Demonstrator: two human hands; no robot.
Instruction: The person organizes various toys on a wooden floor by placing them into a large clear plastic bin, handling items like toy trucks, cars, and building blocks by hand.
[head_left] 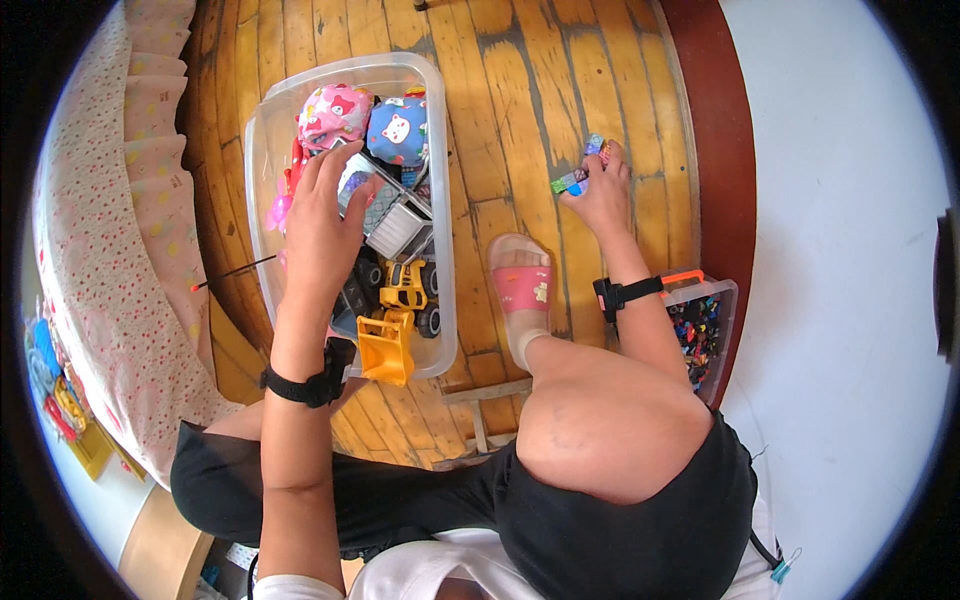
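Observation:
My left hand (325, 215) is over the clear plastic bin (447, 250), thumb and fingers apart. A small purple-blue piece (355, 182) shows in the gap between thumb and forefinger, above a grey-and-white toy truck (400, 225); whether the hand touches it is unclear. Out to the right, low over the wooden floor, my right hand (603, 195) has its fingers closed round some small multicoloured blocks (570, 184). Green, blue and purple faces stick out on both sides of it. The fingers hide how the blocks are joined.
Inside the bin are a pink bear-print bundle (335, 112), a blue cat-print bundle (398, 131) and a yellow toy loader (402, 290). A thin dark stick (235, 272) juts from its left side. A smaller box (712, 340) of tiny pieces stands beside my right forearm. My slippered foot (521, 285) is between the containers.

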